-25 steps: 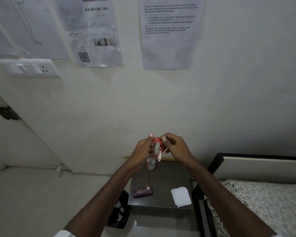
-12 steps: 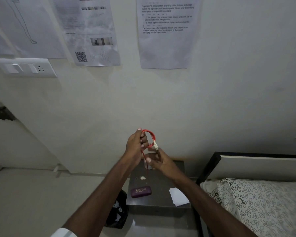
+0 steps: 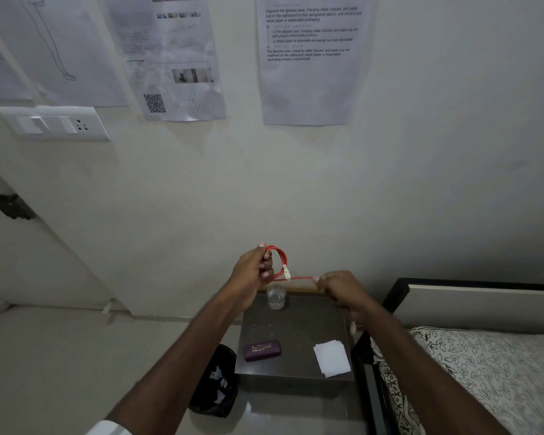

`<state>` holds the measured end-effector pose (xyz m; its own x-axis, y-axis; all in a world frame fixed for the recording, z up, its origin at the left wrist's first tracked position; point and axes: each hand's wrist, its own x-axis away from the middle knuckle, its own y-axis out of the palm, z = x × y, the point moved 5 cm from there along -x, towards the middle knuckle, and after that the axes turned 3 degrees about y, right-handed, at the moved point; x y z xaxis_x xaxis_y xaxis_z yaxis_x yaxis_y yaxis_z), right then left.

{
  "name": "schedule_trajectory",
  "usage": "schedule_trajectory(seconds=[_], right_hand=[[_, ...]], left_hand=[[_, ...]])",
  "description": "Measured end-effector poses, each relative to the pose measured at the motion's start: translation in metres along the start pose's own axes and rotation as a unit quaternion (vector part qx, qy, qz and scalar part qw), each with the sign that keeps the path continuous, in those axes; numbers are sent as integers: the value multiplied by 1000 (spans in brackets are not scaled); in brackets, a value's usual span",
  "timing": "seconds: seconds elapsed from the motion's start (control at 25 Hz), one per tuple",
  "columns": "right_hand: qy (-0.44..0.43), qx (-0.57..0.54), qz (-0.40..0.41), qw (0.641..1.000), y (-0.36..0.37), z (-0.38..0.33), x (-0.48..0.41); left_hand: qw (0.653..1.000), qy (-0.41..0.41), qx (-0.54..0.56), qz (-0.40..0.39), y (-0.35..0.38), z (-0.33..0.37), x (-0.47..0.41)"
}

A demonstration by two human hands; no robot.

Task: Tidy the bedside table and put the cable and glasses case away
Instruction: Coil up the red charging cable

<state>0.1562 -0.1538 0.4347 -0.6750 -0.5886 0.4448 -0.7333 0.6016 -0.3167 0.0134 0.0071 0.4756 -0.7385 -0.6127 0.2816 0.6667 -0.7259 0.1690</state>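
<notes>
A red cable [image 3: 278, 260] with a white plug is held up in front of the wall, above the dark bedside table [image 3: 299, 334]. My left hand [image 3: 253, 271] grips its coiled loops. My right hand [image 3: 339, 290] pinches the free strand, which runs taut and level between the hands. A dark purple glasses case [image 3: 262, 350] with gold lettering lies at the table's front left, untouched.
A clear glass [image 3: 276, 297] stands at the table's back left, right below the cable. White tissues [image 3: 331, 358] lie at the front right. A black bin [image 3: 215, 381] with paper scraps sits on the floor to the left. A bed [image 3: 484, 365] adjoins the right side.
My right hand has moved out to the right, pulling a length of the red cable straight from the coil. My left hand keeps hold of the loops.
</notes>
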Motion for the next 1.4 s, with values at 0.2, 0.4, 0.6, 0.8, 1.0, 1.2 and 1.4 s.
schedule_trajectory(seconds=[0.2, 0.4, 0.6, 0.8, 1.0, 1.2, 1.4], right_hand=[[72, -223, -29, 972, -2, -35, 9], [-37, -196, -66, 978, 35, -65, 33], [-230, 65, 26, 971, 49, -64, 34], [-357, 281, 60, 889, 55, -63, 52], [-391, 371, 108, 835, 70, -46, 67], [-332, 391, 253, 820, 53, -30, 81], [-66, -80, 36, 994, 61, -8, 73]], left_hand=[[997, 6, -70, -9, 15, -15, 5], [992, 39, -121, 27, 20, -21, 2], [998, 11, -64, -17, 21, -20, 3], [999, -12, -34, -35, 21, -29, 4], [997, 3, -42, 67, 17, -30, -2], [988, 28, 110, 102, 11, -20, -9], [980, 49, 146, 124, 15, -12, -12]])
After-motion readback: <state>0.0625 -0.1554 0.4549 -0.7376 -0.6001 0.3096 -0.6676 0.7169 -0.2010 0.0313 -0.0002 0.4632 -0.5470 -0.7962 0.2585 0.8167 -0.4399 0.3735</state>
